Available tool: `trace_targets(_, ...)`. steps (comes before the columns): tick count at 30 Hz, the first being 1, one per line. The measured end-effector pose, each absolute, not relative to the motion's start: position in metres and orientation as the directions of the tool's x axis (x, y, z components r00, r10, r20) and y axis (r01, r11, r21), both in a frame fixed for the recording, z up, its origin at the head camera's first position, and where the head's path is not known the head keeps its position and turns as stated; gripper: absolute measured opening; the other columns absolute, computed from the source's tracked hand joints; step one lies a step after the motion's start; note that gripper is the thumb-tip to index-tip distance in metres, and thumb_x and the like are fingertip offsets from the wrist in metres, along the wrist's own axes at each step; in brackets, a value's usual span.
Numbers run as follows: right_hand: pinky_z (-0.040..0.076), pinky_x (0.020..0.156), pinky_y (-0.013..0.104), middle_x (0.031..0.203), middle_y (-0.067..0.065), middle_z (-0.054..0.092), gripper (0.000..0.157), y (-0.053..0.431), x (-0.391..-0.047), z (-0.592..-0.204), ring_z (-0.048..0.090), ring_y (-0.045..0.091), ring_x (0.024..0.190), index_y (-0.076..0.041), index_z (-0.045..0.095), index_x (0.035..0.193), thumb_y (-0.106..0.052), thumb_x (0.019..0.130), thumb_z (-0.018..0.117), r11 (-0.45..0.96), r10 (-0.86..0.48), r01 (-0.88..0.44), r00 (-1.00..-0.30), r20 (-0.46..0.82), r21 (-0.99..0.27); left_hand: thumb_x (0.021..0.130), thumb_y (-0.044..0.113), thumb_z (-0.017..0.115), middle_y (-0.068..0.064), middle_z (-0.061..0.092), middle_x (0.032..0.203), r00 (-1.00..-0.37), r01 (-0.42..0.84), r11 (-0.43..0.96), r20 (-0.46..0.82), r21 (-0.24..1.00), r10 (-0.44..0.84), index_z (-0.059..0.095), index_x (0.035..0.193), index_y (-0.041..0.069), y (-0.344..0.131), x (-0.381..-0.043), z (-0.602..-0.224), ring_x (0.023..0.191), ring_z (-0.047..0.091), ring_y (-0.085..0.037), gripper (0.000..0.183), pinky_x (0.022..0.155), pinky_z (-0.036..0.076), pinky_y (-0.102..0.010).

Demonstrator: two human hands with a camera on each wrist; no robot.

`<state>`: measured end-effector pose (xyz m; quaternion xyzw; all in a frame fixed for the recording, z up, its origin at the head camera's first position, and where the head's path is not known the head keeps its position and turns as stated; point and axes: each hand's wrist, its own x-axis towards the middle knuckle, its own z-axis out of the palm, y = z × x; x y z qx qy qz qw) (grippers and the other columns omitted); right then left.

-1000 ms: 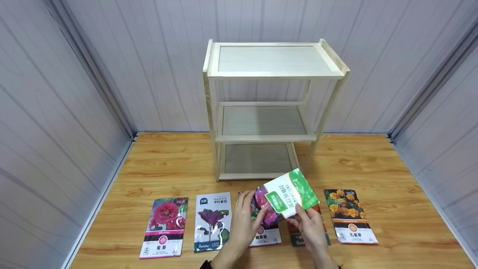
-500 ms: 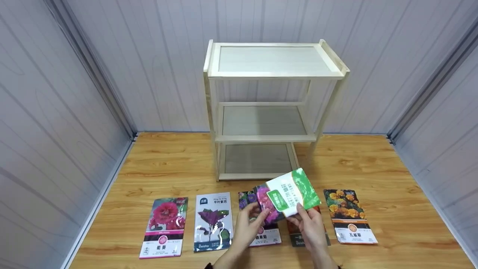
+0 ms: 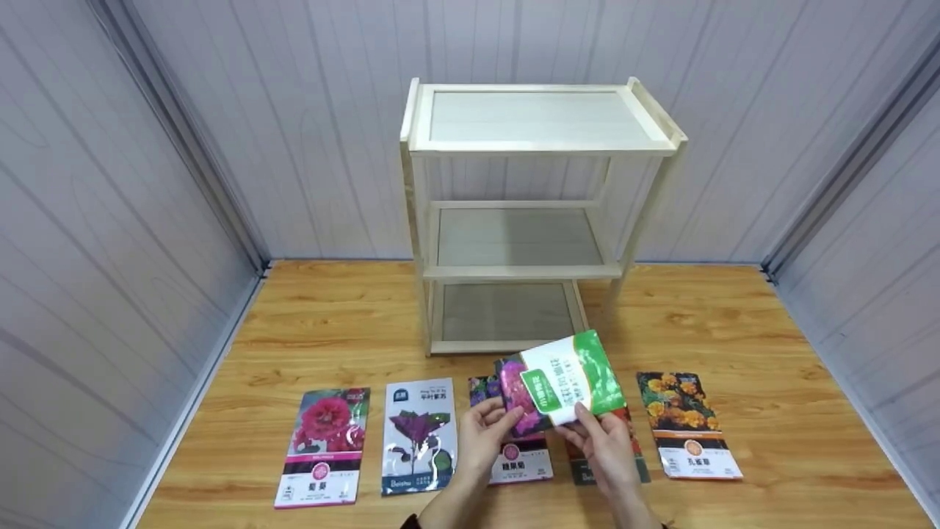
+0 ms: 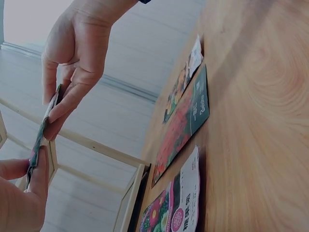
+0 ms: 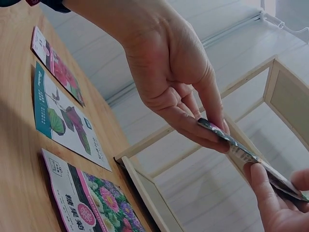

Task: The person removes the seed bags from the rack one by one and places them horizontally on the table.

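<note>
Both hands hold one seed packet with a green end, a white middle and pink flowers, raised above the table and tilted. My left hand pinches its flower end between thumb and fingers. Along the lower edge near the green end, my right hand pinches it with the thumb on top. Edge-on, the packet looks thin in the left wrist view. Beneath the hands lie a candy-coloured daisy packet and a packet with red flowers, both partly covered.
A pale wooden three-tier shelf stands behind the hands. To the left lie a pink-flower packet and a purple-leaf packet. An orange marigold packet lies right. Panelled walls enclose the wooden table.
The held packet has turned slightly and its flower end has shifted a little left. My left hand's fingers have slid lower on that end; the right hand has barely moved.
</note>
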<state>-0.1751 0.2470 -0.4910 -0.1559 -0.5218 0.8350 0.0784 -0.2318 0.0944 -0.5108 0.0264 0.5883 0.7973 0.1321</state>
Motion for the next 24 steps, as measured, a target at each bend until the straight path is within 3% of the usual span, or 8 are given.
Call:
trace_targets(4,0.049,0.079,0.035,0.100,0.013,0.060,0.040,0.248,-0.174,-0.491,0.062,0.021,0.086,0.016,0.028,0.122,-0.004,0.092,0.044,-0.451,0.261,0.033,-0.951,-0.167,-0.892,0.079,0.000,0.063,-0.018,0.065,0.085,-0.960,-0.193,-0.304,-0.115,0.933,0.256,0.055,0.102,-0.012,0.092,-0.233,-0.506,0.073,0.064,-0.019,0.028,0.069,0.052,-0.031)
trace_targets(12,0.049,0.080,0.035,0.105,0.013,0.059,0.050,0.265,-0.172,-0.489,0.061,0.023,0.089,0.012,0.026,0.129,-0.008,0.090,0.050,-0.408,0.195,0.101,-0.961,-0.194,-0.908,0.078,0.003,0.065,-0.014,0.064,0.085,-0.964,-0.146,-0.253,-0.081,0.956,0.253,0.056,0.103,-0.011,0.078,-0.238,-0.493,0.071,0.061,-0.014,0.031,0.066,0.052,-0.027)
trace_targets(24,0.050,0.076,0.034,0.096,0.009,0.058,0.046,0.312,-0.189,-0.482,0.059,0.019,0.086,0.010,0.031,0.124,-0.013,0.090,0.051,-0.121,0.119,0.162,-0.977,-0.176,-0.979,0.079,0.001,0.063,-0.009,0.061,0.084,-0.950,-0.128,-0.204,-0.061,0.970,0.306,0.056,0.102,-0.011,0.068,-0.240,-0.491,0.075,0.057,-0.015,0.027,0.071,0.051,-0.025)
